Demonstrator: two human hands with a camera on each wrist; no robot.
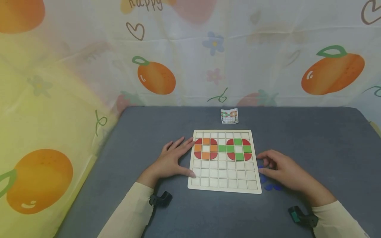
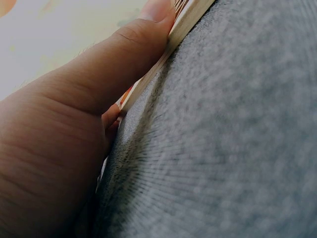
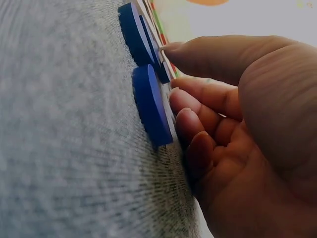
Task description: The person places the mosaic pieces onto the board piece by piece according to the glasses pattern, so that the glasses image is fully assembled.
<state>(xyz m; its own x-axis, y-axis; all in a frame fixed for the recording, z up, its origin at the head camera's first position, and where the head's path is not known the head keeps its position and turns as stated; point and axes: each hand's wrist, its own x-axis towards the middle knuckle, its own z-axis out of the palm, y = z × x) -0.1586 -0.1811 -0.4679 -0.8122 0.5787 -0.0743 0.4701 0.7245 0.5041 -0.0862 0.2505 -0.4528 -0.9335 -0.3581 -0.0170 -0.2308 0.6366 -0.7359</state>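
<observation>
A square cream board [image 1: 209,182] with a grid of recessed cells lies on the grey table. Two ring patterns sit in its upper rows, one of red and orange pieces [image 1: 206,141], the other of red and green pieces [image 1: 239,156]. My left hand [image 1: 168,162] rests along the board's left edge, fingers spread and thumb [image 2: 126,54] against the edge. Beside the right edge, my right hand [image 1: 287,172] is over several blue rounded pieces [image 3: 151,106]. Its thumb and index finger are apart, with the other fingers curled; no piece shows gripped between them.
A small printed card [image 1: 229,116] showing a similar pattern lies behind the board. The grey table [image 1: 166,119] ends at a fruit-print cloth [image 1: 190,66] hanging at the back and left. Each wrist wears a small black device [image 1: 160,199].
</observation>
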